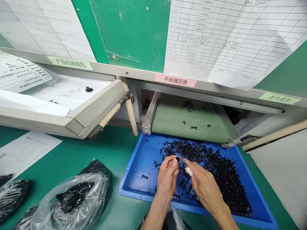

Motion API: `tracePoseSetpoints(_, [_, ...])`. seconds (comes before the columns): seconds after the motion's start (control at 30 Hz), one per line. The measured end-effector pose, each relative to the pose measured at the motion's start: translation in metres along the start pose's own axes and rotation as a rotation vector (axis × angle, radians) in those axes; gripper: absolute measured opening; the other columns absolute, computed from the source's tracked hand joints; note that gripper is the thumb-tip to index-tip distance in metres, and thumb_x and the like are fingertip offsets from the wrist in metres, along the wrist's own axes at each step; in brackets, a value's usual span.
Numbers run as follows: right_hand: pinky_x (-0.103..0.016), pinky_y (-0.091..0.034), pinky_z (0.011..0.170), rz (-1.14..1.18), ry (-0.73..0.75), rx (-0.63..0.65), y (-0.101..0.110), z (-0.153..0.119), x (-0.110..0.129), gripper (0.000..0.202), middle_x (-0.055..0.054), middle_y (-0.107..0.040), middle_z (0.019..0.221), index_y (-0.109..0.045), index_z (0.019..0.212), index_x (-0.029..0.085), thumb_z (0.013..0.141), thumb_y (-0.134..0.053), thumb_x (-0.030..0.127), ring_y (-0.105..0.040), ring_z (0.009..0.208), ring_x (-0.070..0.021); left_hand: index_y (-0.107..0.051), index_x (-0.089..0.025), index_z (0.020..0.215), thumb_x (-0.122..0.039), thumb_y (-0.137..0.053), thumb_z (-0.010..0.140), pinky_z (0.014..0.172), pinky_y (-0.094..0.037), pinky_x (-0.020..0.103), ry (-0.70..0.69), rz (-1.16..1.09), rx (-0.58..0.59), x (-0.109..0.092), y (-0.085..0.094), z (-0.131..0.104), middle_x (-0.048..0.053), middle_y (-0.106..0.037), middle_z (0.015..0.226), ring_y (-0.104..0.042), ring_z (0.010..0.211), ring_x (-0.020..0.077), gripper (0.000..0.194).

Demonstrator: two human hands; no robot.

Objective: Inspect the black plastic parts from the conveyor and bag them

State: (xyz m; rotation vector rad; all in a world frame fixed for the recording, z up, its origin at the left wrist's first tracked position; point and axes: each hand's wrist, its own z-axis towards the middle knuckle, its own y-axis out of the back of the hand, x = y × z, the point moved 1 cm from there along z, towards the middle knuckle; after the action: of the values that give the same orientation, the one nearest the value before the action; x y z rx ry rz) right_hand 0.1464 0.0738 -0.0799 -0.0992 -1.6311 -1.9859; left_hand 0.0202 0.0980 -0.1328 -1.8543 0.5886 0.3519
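My left hand [166, 177] is closed, pinching a small round black part [177, 159] between thumb and forefinger. Close against it, my right hand [203, 182] is closed too, its forefinger stretched toward the part. A thin brownish sliver [181, 159] shows at that fingertip, too small to name. White covers wrap the tips of both thumbs. Below the hands lies a blue tray [136, 169], with many small black branched pieces [223, 172] heaped in its middle and right side.
A green conveyor belt [172, 118] ends above the tray's far edge, carrying several black pieces. At left, a clear plastic bag [98, 195] holds black parts. A pale slanted shelf [93, 111] juts out above the green table [115, 150]. Paper forms [192, 48] hang overhead.
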Motion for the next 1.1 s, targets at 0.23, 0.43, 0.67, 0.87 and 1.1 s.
tracePoseSetpoints(0.23, [-0.030,-0.054,0.067,-0.086,-0.017,0.015,-0.013,-0.007,0.009,0.050,-0.006,-0.066,0.096,-0.051,0.127,0.023,0.084,-0.032,0.007,-0.064,0.077,-0.0176,-0.067,-0.016,0.084,-0.028,-0.081,0.061,0.045,-0.028,0.014,-0.008,0.011,-0.015,-0.003,-0.003,-0.002,0.000,-0.059,0.074,-0.038,0.053,0.0031,0.029])
tracePoseSetpoints(0.43, [-0.029,-0.052,0.069,-0.142,-0.046,-0.132,-0.018,-0.004,0.015,0.043,-0.008,-0.063,0.094,-0.055,0.121,0.022,0.086,-0.034,0.010,-0.062,0.082,-0.0188,-0.070,-0.016,0.086,-0.028,-0.083,0.057,0.045,-0.028,0.015,0.007,0.018,-0.018,-0.003,-0.003,-0.002,-0.002,-0.056,0.067,-0.036,0.050,0.0030,0.033])
tracePoseSetpoints(0.67, [-0.028,-0.050,0.064,-0.141,-0.139,-0.151,-0.027,-0.003,0.023,0.039,-0.007,-0.059,0.083,-0.055,0.120,0.016,0.089,-0.031,0.013,-0.058,0.069,-0.0174,-0.070,-0.016,0.079,-0.025,-0.082,0.058,0.050,-0.036,0.016,-0.018,0.042,0.006,-0.005,-0.007,-0.004,0.002,-0.066,0.081,-0.046,0.054,0.0040,0.026])
tracePoseSetpoints(0.87, [-0.027,-0.047,0.067,0.001,-0.196,-0.118,-0.022,0.000,0.023,0.040,-0.007,-0.063,0.086,-0.060,0.113,0.017,0.084,-0.032,0.011,-0.061,0.076,-0.0187,-0.069,-0.017,0.080,-0.025,-0.081,0.060,0.068,-0.044,0.021,-0.092,0.140,0.005,-0.006,-0.007,-0.006,0.003,-0.068,0.084,-0.057,0.071,0.0104,0.025])
tracePoseSetpoints(1.1, [-0.024,-0.042,0.055,0.231,-0.381,-0.032,-0.006,0.008,-0.012,0.035,-0.001,-0.062,0.066,-0.064,0.100,0.018,0.083,-0.033,0.015,-0.057,0.059,-0.0155,-0.068,-0.017,0.087,-0.031,-0.078,0.064,0.058,-0.039,0.019,-0.177,0.271,-0.084,-0.002,-0.004,-0.006,0.004,-0.067,0.085,-0.053,0.065,0.0091,0.029])
